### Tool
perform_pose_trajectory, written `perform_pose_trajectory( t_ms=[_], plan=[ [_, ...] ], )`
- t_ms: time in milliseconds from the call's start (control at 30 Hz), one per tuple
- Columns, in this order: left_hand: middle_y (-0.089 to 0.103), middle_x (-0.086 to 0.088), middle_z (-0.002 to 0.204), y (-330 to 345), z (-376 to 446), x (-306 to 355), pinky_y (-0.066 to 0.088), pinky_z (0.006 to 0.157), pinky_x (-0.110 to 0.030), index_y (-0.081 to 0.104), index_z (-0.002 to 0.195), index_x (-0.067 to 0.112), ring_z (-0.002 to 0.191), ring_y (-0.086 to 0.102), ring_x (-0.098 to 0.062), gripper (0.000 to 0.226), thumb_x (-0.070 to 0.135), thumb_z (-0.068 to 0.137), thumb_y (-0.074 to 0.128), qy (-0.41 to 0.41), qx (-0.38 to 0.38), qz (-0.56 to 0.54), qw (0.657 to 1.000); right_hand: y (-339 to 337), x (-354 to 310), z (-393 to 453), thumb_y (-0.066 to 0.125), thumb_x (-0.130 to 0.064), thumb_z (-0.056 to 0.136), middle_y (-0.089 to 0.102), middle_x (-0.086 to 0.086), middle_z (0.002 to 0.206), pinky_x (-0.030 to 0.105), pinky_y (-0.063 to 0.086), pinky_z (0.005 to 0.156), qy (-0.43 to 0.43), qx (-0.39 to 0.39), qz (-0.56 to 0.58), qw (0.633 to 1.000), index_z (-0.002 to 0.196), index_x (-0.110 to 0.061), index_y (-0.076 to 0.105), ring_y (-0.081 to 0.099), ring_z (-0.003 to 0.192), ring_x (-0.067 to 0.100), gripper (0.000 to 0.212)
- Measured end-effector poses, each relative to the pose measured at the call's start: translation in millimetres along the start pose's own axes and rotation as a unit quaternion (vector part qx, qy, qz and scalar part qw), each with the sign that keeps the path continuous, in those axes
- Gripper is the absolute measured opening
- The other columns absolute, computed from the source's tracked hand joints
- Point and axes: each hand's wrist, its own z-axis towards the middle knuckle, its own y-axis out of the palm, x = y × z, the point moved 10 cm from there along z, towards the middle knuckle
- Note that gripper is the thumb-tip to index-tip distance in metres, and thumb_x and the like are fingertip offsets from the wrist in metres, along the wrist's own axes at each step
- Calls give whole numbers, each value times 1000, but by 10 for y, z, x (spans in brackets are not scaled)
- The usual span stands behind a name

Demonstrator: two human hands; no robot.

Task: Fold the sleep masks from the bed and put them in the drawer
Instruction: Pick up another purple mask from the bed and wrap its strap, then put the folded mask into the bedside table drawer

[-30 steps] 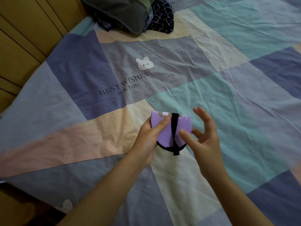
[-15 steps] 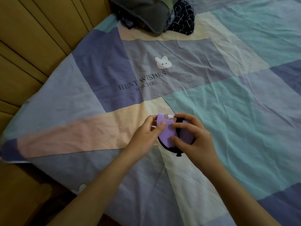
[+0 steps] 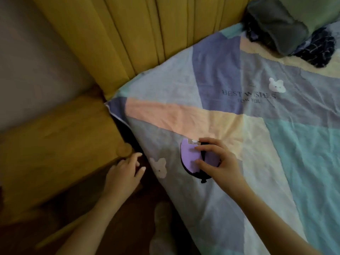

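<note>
A folded purple sleep mask (image 3: pixel 189 156) with a black strap and edging is held above the patchwork bed cover, near the bed's left edge. My right hand (image 3: pixel 219 161) grips it, fingers over the top and thumb below. My left hand (image 3: pixel 125 172) is off the mask, its fingers relaxed, reaching down to the left beside the yellow wooden nightstand (image 3: pixel 60 144) and close to a round knob (image 3: pixel 125 150). No drawer opening shows. More sleep masks lie at the far right of the bed: a grey one (image 3: pixel 277 24) and a dark checked one (image 3: pixel 316 48).
A yellow panelled headboard (image 3: pixel 147 34) runs behind the bed. The bed cover (image 3: pixel 276 144) hangs over the edge toward a dark floor. A foot in a light sock (image 3: pixel 161 227) stands on the floor by the bed.
My left hand let go of the mask and moved left to the nightstand. My right hand now holds the mask alone. The view swung left, bringing the nightstand and headboard in.
</note>
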Motion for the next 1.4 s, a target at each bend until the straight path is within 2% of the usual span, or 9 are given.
perform_pose_trajectory(
  t_ms=[167,300,533,667,800,967,1133,1267,1400],
  plan=[
    [65,15,101,165,-558,-1434,50,56,-26,33,140,25,75,62,-7,49,45,96,40,-140,11,-50,989,1342,-202,-77,77,-3,75,56,-5,120,7,38,93,-23,-148,-10,989,99,-17,73,51,112,-6,29],
    [68,10,94,382,-809,-2284,54,64,-34,31,142,24,78,64,-14,51,43,97,41,-233,19,-94,968,2440,-222,-170,77,-18,74,55,-8,122,8,38,95,-37,-222,-48,973,101,-15,72,49,117,-3,28],
    [70,2,90,978,-999,-3195,53,58,-37,12,150,25,68,63,-21,59,45,99,32,-224,-47,-109,967,4089,127,-401,72,-5,78,49,-7,126,7,33,90,-17,-316,-140,938,100,-17,68,46,122,6,26],
    [51,1,57,1220,-1139,-3401,27,39,-28,-8,150,30,43,40,-17,59,43,102,22,-188,-107,-61,974,4573,517,-392,71,-7,80,47,0,132,20,35,94,2,-323,-225,919,105,-13,66,44,127,15,27],
    [42,0,52,1329,-1141,-3509,25,40,-27,-12,151,25,41,35,-15,58,40,103,18,-191,-115,-11,975,4874,864,-303,71,-9,81,45,3,134,26,34,98,45,-323,-273,905,108,-14,65,44,127,18,29],
    [39,-2,53,1423,-991,-3585,23,41,-27,-8,151,22,44,38,-17,56,38,104,18,-200,-101,-27,974,5304,1141,-227,59,-12,91,56,9,115,28,44,87,71,-335,-291,893,105,-6,66,56,106,22,17],
    [67,-8,81,1537,-954,-3866,29,48,-29,16,151,22,71,64,-27,52,39,103,21,-226,-58,-70,970,5715,1308,-243,42,11,90,60,7,106,12,45,70,36,-367,-304,878,109,-1,63,56,89,14,31],
    [66,-6,76,1627,-948,-3873,31,47,-29,23,149,23,64,61,-24,52,43,101,26,-213,-38,-134,967,5876,1704,-249,56,-15,92,60,-5,68,18,46,49,116,-406,-280,862,102,-15,58,58,51,2,10],
    [67,-5,82,1637,-927,-3875,28,48,-30,28,145,22,68,63,-24,50,43,100,31,-207,-27,-159,965,5859,1707,-210,56,-14,89,58,14,129,32,40,49,-30,-455,-527,718,152,-25,7,66,81,34,80]
  ],
)
